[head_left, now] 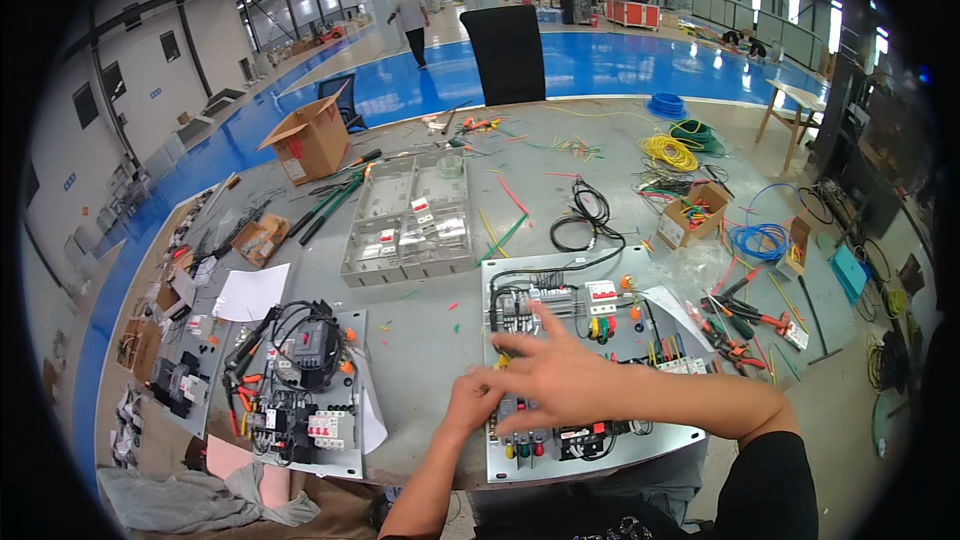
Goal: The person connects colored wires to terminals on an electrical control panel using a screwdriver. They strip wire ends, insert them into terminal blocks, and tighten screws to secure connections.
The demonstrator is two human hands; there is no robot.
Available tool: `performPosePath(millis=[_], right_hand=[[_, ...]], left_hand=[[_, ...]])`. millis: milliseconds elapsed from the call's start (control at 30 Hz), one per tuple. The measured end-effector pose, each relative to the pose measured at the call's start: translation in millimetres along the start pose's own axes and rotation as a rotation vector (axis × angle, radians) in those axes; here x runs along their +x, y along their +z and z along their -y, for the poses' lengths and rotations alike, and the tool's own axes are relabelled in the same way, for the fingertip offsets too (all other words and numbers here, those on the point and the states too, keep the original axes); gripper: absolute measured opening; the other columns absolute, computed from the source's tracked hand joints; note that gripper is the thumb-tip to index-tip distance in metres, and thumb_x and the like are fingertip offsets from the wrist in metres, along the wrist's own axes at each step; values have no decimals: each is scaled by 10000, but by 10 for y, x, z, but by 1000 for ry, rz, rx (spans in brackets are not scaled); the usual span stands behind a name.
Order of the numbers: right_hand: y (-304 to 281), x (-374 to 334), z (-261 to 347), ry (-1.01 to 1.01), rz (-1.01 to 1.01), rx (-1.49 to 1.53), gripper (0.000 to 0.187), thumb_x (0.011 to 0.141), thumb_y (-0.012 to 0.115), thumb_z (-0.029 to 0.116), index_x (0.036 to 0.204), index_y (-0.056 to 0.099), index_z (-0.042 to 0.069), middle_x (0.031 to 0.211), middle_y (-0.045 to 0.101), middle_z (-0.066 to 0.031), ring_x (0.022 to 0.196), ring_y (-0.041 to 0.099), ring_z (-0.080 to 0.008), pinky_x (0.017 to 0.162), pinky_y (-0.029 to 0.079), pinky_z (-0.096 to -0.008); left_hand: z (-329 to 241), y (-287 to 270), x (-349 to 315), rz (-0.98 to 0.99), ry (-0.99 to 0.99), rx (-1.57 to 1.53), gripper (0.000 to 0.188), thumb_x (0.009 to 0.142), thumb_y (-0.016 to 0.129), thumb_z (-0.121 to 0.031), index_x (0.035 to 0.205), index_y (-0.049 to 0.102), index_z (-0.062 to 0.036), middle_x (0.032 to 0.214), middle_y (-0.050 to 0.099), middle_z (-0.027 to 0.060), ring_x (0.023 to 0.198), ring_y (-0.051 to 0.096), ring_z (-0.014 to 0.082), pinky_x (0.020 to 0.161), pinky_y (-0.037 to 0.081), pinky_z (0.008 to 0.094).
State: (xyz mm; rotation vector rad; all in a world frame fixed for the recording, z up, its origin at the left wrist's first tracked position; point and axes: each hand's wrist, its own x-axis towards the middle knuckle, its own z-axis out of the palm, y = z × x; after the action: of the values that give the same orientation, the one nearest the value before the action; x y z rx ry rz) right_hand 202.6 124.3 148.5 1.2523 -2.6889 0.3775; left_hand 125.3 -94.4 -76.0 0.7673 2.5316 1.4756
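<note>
A pale metal mounting plate [655, 448] with breakers, terminal blocks and wires lies on the table in front of me. Over its left part stretches my right hand [562, 378], fingers spread, with nothing seen in it. My left hand [472, 402] is closed at the plate's left edge, partly behind the right fingers; what it holds, if anything, is hidden. A white breaker with red switches [603, 293] sits on the plate's far part. Black cable [588, 225] runs from the plate's far left into a loose coil behind it. Wires with coloured sleeves [525, 450] show below my right hand.
To the left lies a second wired plate [350, 460]. Behind are a grey plastic enclosure [405, 265], long-handled cutters [335, 202] and a cardboard box [310, 143]. On the right are pliers [735, 350], a small carton [692, 215] and coils of yellow wire [668, 152].
</note>
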Motion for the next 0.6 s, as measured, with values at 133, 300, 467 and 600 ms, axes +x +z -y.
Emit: performPosePath(millis=[133, 300, 467, 600], right_hand=[[89, 13, -181, 132, -104, -112, 745, 1045, 601, 637, 1518, 566, 62, 1017, 803, -137, 1390, 596, -390, 1212, 214, -778], [-111, 251, -11, 298, 201, -104, 681, 1062, 591, 581, 1458, 603, 28, 793, 749, -160, 1106, 714, -398, 1180, 256, -782], [-61, 185, -170, 345, 182, -43, 527, 1046, 642, 508, 1278, 703, 39, 813, 748, -162, 1091, 715, -405, 1193, 253, -786], [18, 322, -291, 251, 70, 11, 536, 1020, 655, 577, 1176, 769, 77, 1013, 769, -197, 1345, 604, -444, 1210, 252, -777]], left_hand=[[-504, -10, 57, -31, -60, -220, 195, 928, 785, -126, 1106, 818, -53, 985, 807, 139, 889, 764, 235, 796, 583, 357], [-240, -22, -9, -75, -23, -98, 209, 941, 753, -93, 1128, 804, -13, 1000, 827, 106, 864, 717, 145, 810, 580, 345], [-330, -31, -38, -76, -51, -184, 152, 972, 743, -79, 1078, 806, 9, 969, 825, 93, 917, 737, 129, 860, 580, 324], [-318, 4, 2, -118, 109, -140, 151, 1000, 746, -101, 1073, 799, 21, 993, 825, 93, 898, 742, 147, 857, 581, 336]])
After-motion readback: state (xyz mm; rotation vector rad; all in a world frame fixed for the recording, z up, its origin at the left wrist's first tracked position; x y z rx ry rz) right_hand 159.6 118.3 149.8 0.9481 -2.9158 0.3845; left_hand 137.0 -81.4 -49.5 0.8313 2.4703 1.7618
